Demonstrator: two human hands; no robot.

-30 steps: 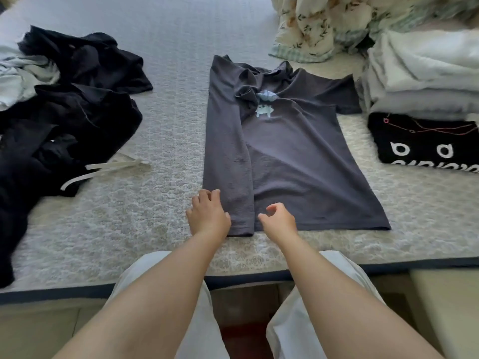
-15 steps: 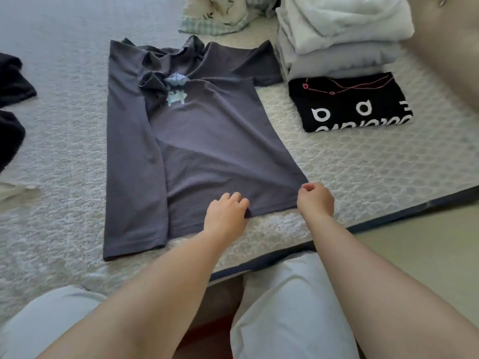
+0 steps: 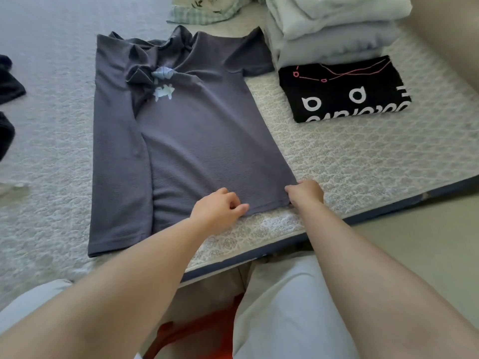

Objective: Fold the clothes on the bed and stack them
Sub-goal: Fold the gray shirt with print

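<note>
Grey ribbed fabric fills the middle of my view: a dark grey T-shirt with a small pale print (image 3: 186,151) lies flat on the quilted bed (image 3: 363,161), its left side already folded inward as a long panel. My left hand (image 3: 220,212) pinches the hem near its middle, and my right hand (image 3: 305,193) grips the hem's right corner, fingers curled round the cloth. I judge this shirt about a third folded: the right side and the lengthwise fold remain. Beyond it, a folded black T-shirt with white lettering (image 3: 344,92) lies beside a stack of folded pale garments (image 3: 334,29), so part of the work is done. Crumpled dark clothes (image 3: 7,84) at the left edge look unfolded.
</note>
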